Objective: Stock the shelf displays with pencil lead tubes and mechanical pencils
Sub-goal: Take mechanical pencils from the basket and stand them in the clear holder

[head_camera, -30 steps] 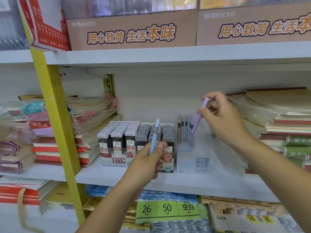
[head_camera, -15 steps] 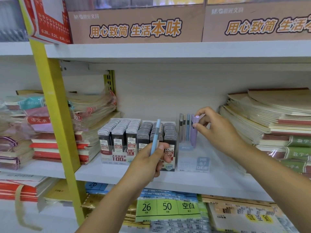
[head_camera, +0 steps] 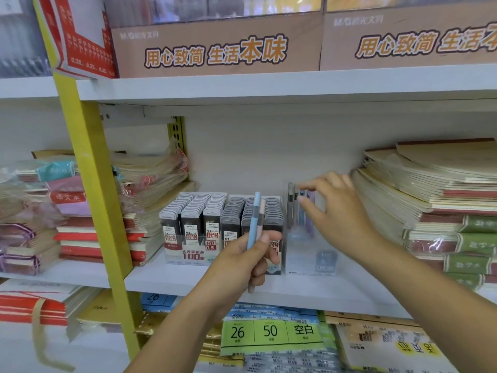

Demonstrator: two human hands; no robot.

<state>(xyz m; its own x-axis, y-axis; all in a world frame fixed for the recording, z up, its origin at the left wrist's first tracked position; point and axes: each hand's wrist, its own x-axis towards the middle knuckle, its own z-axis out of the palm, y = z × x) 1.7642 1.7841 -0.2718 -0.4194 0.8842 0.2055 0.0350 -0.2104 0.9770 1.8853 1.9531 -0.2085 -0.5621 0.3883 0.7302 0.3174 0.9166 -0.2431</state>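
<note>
My left hand (head_camera: 242, 262) grips a blue mechanical pencil (head_camera: 254, 219) upright, with a pink one (head_camera: 261, 224) just behind it, in front of the display tray of pencil lead tubes (head_camera: 212, 211) on the middle shelf. To the tray's right stands a clear pencil box (head_camera: 304, 254) holding a grey pencil (head_camera: 290, 203) and a purple pencil (head_camera: 310, 211) upright. My right hand (head_camera: 336, 211) hovers at the pencil tops, thumb and forefinger slightly apart around a blue pencil's top (head_camera: 302, 193), gripping nothing that I can see.
Notebook stacks flank the displays on the right (head_camera: 430, 189) and left (head_camera: 150, 184). A yellow upright (head_camera: 88, 184) crosses the shelf front. Brown cartons (head_camera: 215, 49) sit on the upper shelf (head_camera: 269, 84). Labelled packs (head_camera: 271, 332) lie below.
My right hand brought the purple pencil down into the clear box and released it; its fingers now sit at the pencil tops. My left hand stayed in place with its pencils.
</note>
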